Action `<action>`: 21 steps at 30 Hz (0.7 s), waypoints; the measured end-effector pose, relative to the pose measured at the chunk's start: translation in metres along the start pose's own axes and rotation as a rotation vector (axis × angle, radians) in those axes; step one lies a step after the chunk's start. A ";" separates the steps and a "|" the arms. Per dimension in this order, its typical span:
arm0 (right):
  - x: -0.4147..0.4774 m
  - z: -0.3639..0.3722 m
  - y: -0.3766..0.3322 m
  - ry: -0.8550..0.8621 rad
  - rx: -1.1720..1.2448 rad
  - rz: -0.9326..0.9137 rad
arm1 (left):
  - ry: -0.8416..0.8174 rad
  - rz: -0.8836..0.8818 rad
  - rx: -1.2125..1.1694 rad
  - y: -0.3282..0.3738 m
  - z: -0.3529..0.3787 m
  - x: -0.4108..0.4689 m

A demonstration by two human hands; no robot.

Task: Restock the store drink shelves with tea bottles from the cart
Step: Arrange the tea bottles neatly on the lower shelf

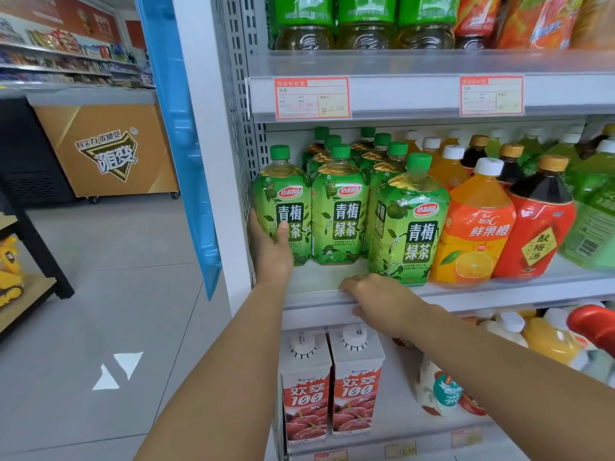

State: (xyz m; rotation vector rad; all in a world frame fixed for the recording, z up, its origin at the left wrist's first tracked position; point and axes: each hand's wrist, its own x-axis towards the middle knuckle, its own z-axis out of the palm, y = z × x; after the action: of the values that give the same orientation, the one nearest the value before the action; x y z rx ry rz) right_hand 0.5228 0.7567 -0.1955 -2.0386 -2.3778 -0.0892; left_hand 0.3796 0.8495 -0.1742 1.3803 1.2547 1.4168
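Left hand (271, 251) grasps the leftmost green tea bottle (283, 207), thumb across its label, standing upright at the left end of the middle shelf (499, 294). Right hand (376, 296) rests flat on the shelf's front edge, released, holding nothing, just below a forward-set tea bottle (409, 224). Orange juice bottle (472, 227) touches that one's right side.

A green-labelled plastic tea bottle (282, 207) is gripped by the left hand (270, 251); the white metal shelf edge (499, 296) is touched by the right hand (382, 299).
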 end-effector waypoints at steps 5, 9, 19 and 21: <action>-0.005 0.000 -0.002 -0.011 -0.024 -0.027 | -0.034 -0.012 0.089 0.003 0.000 -0.022; -0.029 -0.037 0.009 0.112 0.017 -0.132 | 0.026 0.267 0.115 0.018 0.012 -0.073; -0.206 -0.106 0.106 0.308 0.077 0.123 | -0.429 0.721 0.047 0.096 0.111 -0.179; -0.250 -0.098 0.131 0.256 0.084 0.243 | -0.553 0.762 0.048 0.102 0.138 -0.202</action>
State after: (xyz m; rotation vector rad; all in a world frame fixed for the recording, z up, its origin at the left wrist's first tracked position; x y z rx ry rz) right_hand 0.6874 0.5248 -0.1037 -2.1135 -1.9409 -0.2281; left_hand 0.5479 0.6503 -0.1304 2.2258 0.4048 1.3084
